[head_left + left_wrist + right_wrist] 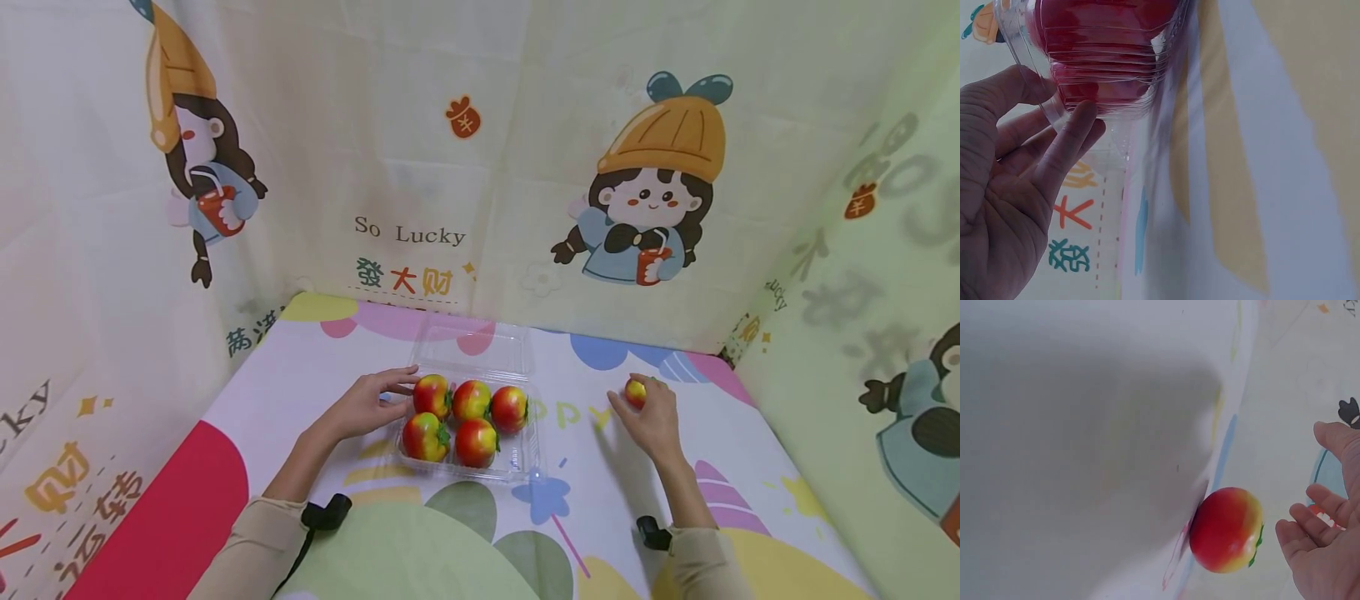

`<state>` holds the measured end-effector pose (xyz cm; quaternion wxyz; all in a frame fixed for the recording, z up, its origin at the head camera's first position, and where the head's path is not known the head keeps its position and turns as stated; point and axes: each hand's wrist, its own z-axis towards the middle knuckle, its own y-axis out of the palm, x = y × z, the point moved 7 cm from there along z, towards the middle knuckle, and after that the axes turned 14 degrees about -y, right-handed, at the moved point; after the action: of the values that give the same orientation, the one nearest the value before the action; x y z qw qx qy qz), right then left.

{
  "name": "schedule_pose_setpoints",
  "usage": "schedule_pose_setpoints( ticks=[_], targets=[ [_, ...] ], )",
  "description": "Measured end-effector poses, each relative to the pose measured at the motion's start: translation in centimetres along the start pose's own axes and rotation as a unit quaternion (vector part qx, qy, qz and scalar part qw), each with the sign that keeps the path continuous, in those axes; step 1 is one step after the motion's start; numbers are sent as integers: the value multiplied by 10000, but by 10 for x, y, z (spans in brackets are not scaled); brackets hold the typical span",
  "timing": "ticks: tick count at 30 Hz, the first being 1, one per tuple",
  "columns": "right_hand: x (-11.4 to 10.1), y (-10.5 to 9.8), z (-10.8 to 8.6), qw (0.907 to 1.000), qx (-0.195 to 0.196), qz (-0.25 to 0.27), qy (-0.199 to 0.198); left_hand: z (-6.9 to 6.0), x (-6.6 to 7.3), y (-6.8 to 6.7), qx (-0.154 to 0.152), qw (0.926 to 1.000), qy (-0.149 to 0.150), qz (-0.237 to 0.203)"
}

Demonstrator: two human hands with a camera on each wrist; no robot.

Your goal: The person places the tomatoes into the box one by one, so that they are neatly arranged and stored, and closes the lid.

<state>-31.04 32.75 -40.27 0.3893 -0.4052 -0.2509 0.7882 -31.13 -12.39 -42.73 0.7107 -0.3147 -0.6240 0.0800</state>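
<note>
A clear plastic clamshell box (517, 462) lies with its lid (510, 346) folded back, away from me. Inside are several red-and-yellow persimmons (476, 442) with green leaves. My left hand (369, 404) is at the left side of the box; in the left wrist view, thumb and fingers (1072, 134) pinch its rim. To the right of the box, a single persimmon (1225, 530) rests on the table. My right hand (652, 417) is over it; the right wrist view shows the fingers (1319, 525) spread and apart from the fruit.
A white table cover (577, 467) with coloured prints lies under everything. Printed cloth walls (510, 192) stand at the back and both sides. Dark wrist cameras (327, 512) sit on my sleeves.
</note>
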Motion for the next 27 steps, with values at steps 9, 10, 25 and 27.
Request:
schedule_pose_setpoints(
  ticks=[9, 10, 25, 27],
  targets=[
    [17, 1, 2, 9997, -119, -175, 130, 0, 1, 1, -12, 10000, 43, -20],
    [18, 1, 3, 9997, -113, -173, 126, 0, 0, 1, -13, 10000, 49, -17],
    [28, 0, 6, 9991, -319, -274, 111, 0, 0, 0, -15, 9999, 108, -44],
    [31, 1, 7, 9990, -336, -283, 128, 0, 1, 0, -2, 9999, 160, -29]
  ],
)
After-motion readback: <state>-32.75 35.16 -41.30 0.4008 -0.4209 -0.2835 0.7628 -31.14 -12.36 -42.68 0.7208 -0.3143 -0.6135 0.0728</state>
